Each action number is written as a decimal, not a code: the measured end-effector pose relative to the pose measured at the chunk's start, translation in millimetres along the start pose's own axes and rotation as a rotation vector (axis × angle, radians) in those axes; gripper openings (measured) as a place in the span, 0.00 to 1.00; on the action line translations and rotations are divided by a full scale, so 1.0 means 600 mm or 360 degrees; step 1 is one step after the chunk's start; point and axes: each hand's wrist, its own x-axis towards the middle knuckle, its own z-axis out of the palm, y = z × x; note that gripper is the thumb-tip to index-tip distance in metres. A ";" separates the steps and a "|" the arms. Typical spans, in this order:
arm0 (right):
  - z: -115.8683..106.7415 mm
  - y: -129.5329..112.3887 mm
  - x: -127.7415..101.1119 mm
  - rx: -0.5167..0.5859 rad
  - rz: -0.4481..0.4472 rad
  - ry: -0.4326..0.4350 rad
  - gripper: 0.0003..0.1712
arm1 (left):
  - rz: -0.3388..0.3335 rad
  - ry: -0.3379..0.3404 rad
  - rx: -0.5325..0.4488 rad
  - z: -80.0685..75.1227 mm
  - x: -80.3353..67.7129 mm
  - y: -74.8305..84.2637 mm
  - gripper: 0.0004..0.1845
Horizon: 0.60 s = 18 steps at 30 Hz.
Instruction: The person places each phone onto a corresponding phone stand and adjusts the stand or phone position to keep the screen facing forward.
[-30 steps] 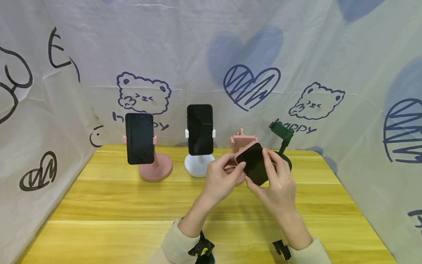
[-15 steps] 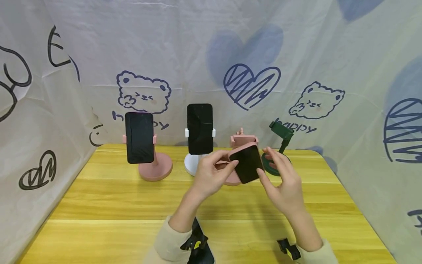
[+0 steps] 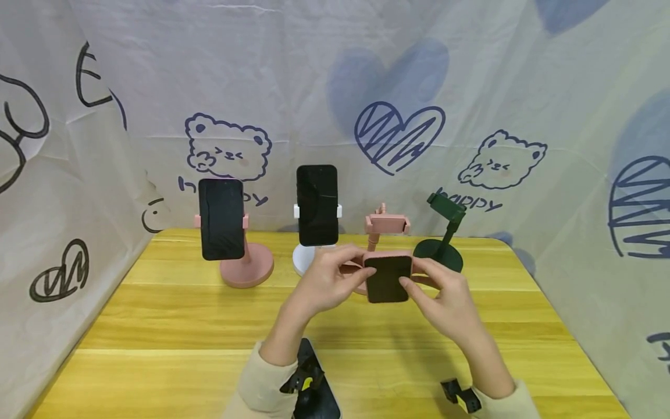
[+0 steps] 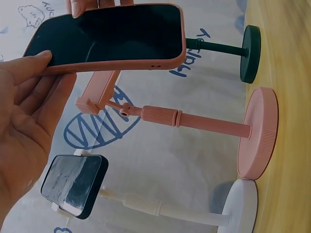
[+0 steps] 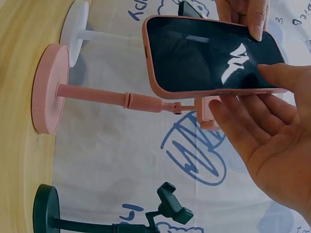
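Both hands hold a phone in a pink case [image 3: 388,280], its dark screen facing the head camera. The left hand [image 3: 330,279] grips its left side, thumb on the screen and fingers behind. At its right side the right hand [image 3: 442,297] pinches it the same way, as the right wrist view also shows. Just behind the phone is a pink phone stand [image 4: 214,124] with a vacant clamp [image 3: 387,224]; the phone and left hand partly cover its base in the head view.
Left of the hands, a pink stand [image 3: 247,266] and a white stand [image 3: 303,260] each bear a phone. A dark green stand [image 3: 439,253] is at the right. Another phone [image 3: 319,390] lies on the table [image 3: 183,326] beneath the left wrist. A printed cloth hangs behind.
The phone has turned from tilted to level and moved lower and slightly left. The right hand, loosened half a second ago, has closed on its right side again. The left forearm has shifted left.
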 end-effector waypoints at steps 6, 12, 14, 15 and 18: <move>0.001 0.000 0.000 -0.0032 0.0041 0.0012 0.14 | -0.0075 -0.0073 -0.0013 -0.001 -0.001 0.001 0.09; 0.006 0.004 0.001 -0.0031 -0.0029 0.0116 0.15 | -0.0108 -0.0055 -0.0055 0.000 -0.001 0.003 0.10; 0.008 0.004 0.001 -0.0010 -0.0046 0.0161 0.16 | -0.0109 -0.0041 -0.0098 0.002 0.000 0.003 0.11; 0.009 0.004 0.001 0.0002 -0.0050 0.0183 0.16 | -0.0111 -0.0034 -0.0123 0.003 0.000 0.004 0.11; 0.011 0.003 0.002 0.0066 -0.0047 0.0243 0.16 | -0.0123 -0.0020 -0.0188 0.007 0.001 0.004 0.12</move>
